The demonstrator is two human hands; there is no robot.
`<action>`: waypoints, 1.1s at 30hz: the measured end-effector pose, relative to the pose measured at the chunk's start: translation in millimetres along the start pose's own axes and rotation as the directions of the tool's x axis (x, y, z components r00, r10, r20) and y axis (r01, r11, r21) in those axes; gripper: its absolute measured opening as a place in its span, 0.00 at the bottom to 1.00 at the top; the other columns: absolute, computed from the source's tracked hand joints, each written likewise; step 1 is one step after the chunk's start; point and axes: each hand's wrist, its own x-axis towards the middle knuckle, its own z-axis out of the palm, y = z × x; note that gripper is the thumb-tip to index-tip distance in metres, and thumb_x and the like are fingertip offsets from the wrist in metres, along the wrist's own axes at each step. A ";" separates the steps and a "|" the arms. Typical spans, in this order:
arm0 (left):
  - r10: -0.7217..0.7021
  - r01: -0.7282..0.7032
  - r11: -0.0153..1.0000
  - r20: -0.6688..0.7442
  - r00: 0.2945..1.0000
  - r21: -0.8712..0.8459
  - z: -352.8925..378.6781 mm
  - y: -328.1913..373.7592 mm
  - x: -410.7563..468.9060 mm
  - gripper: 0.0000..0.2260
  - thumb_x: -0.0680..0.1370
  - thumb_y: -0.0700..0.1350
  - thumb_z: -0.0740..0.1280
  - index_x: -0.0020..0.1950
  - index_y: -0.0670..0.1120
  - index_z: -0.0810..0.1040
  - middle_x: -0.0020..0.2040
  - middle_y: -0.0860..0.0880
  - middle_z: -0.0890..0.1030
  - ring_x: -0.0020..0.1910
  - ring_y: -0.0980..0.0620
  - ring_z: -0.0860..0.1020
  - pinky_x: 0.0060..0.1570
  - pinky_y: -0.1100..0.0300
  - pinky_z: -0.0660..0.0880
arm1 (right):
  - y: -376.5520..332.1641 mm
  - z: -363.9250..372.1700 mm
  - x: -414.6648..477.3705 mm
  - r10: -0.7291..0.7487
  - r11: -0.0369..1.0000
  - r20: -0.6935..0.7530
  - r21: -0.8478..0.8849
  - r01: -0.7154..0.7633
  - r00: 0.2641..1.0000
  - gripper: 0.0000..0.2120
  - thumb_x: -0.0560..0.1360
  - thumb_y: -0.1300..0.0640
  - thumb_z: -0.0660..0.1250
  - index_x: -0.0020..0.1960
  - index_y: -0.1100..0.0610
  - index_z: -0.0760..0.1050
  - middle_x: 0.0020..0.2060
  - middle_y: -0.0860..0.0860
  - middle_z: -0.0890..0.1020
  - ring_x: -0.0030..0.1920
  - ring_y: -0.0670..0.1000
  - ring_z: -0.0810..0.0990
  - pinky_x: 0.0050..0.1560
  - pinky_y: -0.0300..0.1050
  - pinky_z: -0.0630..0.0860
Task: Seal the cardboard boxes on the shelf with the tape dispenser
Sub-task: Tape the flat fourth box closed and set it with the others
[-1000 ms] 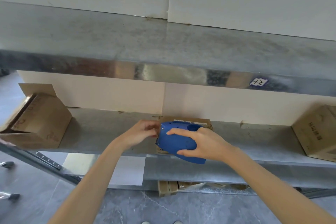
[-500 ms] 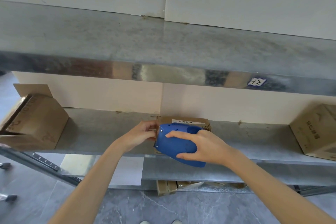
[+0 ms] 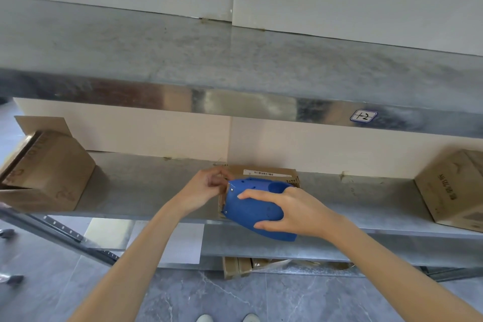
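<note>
Our right hand [image 3: 295, 213] grips the blue plastic tape dispenser [image 3: 254, 208] against the small brown cardboard box [image 3: 264, 174] at the grey metal shelf's [image 3: 146, 191] front edge; left hand [image 3: 206, 189] fingers pinch at its toothed end.

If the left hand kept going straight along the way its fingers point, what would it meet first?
The left hand points right and slightly away, so it would likely meet the toothed front end of the blue tape dispenser first, with the small cardboard box just behind; depth between them is unclear.

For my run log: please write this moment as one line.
right hand: holds blue tape dispenser | left hand: pinching at dispenser's front | target: small cardboard box, middle shelf
</note>
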 end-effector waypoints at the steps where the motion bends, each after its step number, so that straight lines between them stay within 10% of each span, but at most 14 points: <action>1: 0.003 -0.003 1.000 -0.007 1.000 0.016 1.0 -0.6 0.2 0.07 0.79 0.32 0.65 0.51 0.43 0.79 0.46 0.45 0.86 0.44 0.55 0.82 0.51 0.62 0.75 | 1.5 -0.4 -0.7 -0.002 1.000 0.001 -0.006 0.002 1.000 0.28 0.77 0.40 0.65 0.73 0.28 0.57 0.24 0.52 0.62 0.29 0.49 0.66 0.29 0.40 0.62; 7: 0.008 -0.006 1.000 -0.100 0.995 0.017 6.5 3.7 4.1 0.05 0.77 0.32 0.68 0.47 0.40 0.81 0.55 0.56 0.82 0.51 0.60 0.81 0.53 0.68 0.74 | 12.3 -6.4 -1.7 -0.005 1.000 -0.001 -0.016 0.005 1.000 0.28 0.78 0.39 0.64 0.72 0.27 0.54 0.25 0.52 0.64 0.28 0.50 0.63 0.34 0.45 0.69; 13: 0.041 -0.021 0.996 -0.217 0.975 0.090 14.6 21.2 7.0 0.13 0.75 0.29 0.66 0.39 0.46 0.79 0.35 0.55 0.82 0.38 0.62 0.78 0.43 0.72 0.71 | 23.6 -18.6 1.3 -0.049 0.998 0.000 0.028 0.049 0.999 0.28 0.78 0.42 0.66 0.73 0.29 0.57 0.25 0.54 0.64 0.27 0.51 0.62 0.29 0.40 0.61; 28: -0.001 0.035 0.998 -0.513 0.859 0.056 -59.7 3.4 -30.9 0.18 0.74 0.31 0.72 0.37 0.56 0.83 0.35 0.59 0.83 0.38 0.60 0.80 0.46 0.67 0.75 | 70.1 -42.0 -11.2 -0.010 0.978 0.061 0.210 -0.003 0.998 0.27 0.76 0.44 0.70 0.68 0.26 0.63 0.25 0.45 0.71 0.27 0.47 0.68 0.32 0.37 0.66; 33: -0.029 0.022 1.000 -0.500 0.865 -0.020 -46.9 -3.0 -21.6 0.10 0.78 0.30 0.66 0.43 0.44 0.76 0.35 0.56 0.84 0.42 0.58 0.82 0.47 0.68 0.76 | 82.6 -40.9 -16.8 0.060 0.961 0.065 0.266 -0.075 0.996 0.26 0.75 0.44 0.70 0.66 0.24 0.63 0.26 0.48 0.71 0.26 0.48 0.64 0.32 0.40 0.65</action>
